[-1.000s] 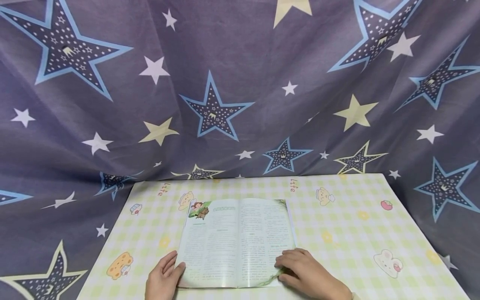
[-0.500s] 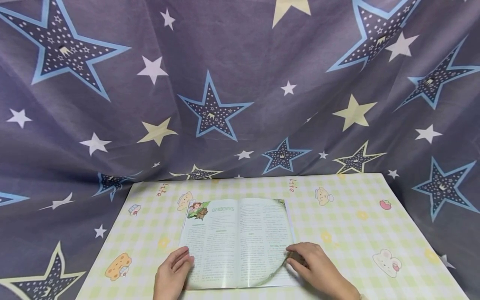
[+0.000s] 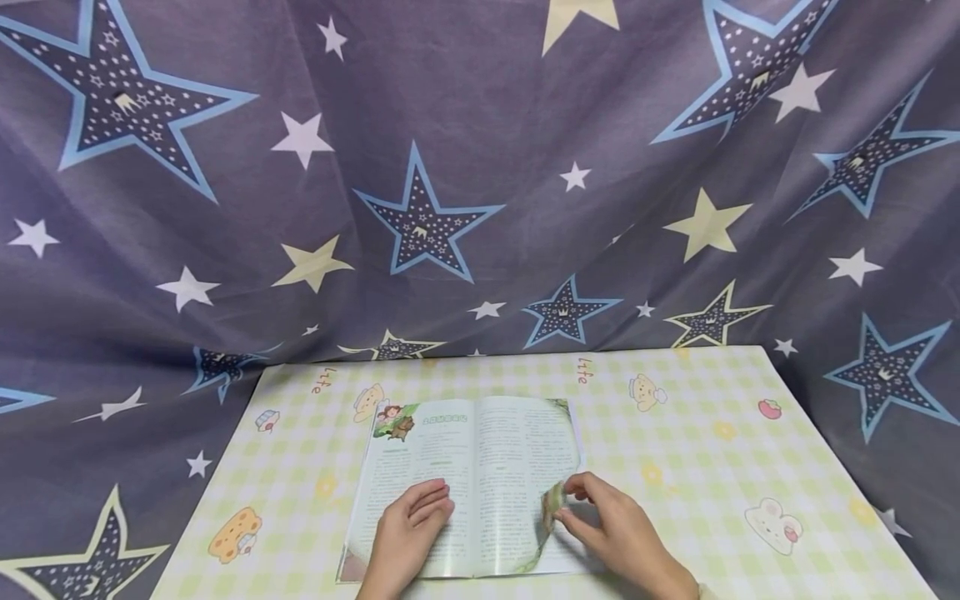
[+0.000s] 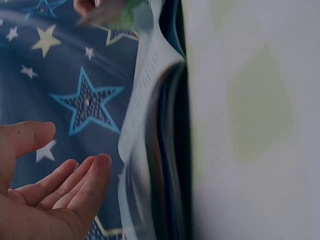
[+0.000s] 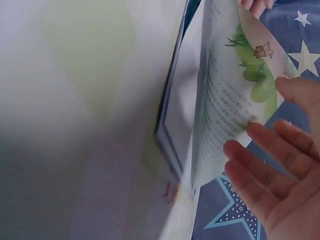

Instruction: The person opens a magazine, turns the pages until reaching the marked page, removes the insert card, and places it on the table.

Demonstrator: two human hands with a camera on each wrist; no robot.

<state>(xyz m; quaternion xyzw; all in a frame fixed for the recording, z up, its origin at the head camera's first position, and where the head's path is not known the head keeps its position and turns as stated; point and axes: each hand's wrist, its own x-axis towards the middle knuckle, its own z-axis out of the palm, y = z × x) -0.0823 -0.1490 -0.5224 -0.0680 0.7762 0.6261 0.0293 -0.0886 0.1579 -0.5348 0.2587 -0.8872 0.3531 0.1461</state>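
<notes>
An open book [image 3: 506,467] with glossy printed pages lies on the table, a small cartoon picture at its top left. Over the lower part of its left page is my left hand [image 3: 408,533], fingers extended and the thumb apart, holding nothing. My right hand [image 3: 618,533] is at the lower right corner, where thumb and forefinger pinch a page [image 3: 552,504] that curls up and inward. The right wrist view shows the raised page [image 5: 220,120] with its green drawing beside the thumb and fingertips. In the left wrist view the book's page edges [image 4: 167,160] stand beside the left hand's fingers.
A table [image 3: 697,517] is covered with a green-and-white checked cloth with cartoon prints. Behind it and at its sides hangs a dark curtain [image 3: 465,108] with stars.
The left hand has moved right from the book's left edge to over the left page. The right hand has shifted slightly up, and the page corner at its fingers has risen and curled leftward.
</notes>
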